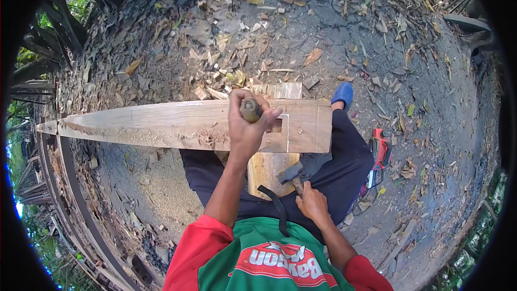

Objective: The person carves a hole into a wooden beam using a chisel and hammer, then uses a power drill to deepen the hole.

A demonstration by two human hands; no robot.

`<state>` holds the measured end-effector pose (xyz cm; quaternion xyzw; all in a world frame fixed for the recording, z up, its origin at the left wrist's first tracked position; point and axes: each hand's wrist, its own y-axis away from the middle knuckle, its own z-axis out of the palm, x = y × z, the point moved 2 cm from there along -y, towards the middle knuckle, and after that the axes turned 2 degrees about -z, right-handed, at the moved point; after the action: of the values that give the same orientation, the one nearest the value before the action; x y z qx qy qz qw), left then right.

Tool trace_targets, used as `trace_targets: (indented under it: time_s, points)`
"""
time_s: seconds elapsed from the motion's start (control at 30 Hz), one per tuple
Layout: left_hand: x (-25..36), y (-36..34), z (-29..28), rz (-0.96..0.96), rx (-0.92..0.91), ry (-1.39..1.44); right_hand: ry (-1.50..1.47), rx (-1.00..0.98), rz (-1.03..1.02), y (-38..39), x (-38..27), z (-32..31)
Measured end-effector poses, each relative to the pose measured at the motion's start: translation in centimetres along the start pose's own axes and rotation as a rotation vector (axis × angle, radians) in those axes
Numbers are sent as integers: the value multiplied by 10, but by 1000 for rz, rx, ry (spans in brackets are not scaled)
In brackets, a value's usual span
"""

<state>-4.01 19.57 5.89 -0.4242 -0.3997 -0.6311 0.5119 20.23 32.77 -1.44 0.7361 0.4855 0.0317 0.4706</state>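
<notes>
My left hand (245,129) is closed around an upright chisel handle (250,109), held over a long, pale wooden beam (161,124); the blade is hidden beneath the hand. Just right of it, the beam has a cut square hole (277,125) with white marked lines around it and wood chips on its surface. My right hand (309,202) is closed on the wooden handle of a hammer (290,172), whose dark metal head is below the beam, over a yellowish wooden block (261,167) between my legs.
A red and black power tool (381,153) lies on the ground at my right, past my leg and blue shoe (342,94). Chips and dry leaves (258,48) cover the dirt ahead. Long timbers (67,183) run along the left, beside plants (70,13).
</notes>
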Motion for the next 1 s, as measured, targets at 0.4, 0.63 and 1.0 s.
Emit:
trace_targets:
  time_s: [0.4,0.63,1.0]
  points:
    - [-42,36,-5,-94,-205,-136,-846,216,-239,38,0,-75]
    - [-75,38,-4,-10,-282,-260,-814,640,-709,133,-70,-196]
    - [-90,32,-15,-38,-294,-317,-725,844,-921,121,-159,-213]
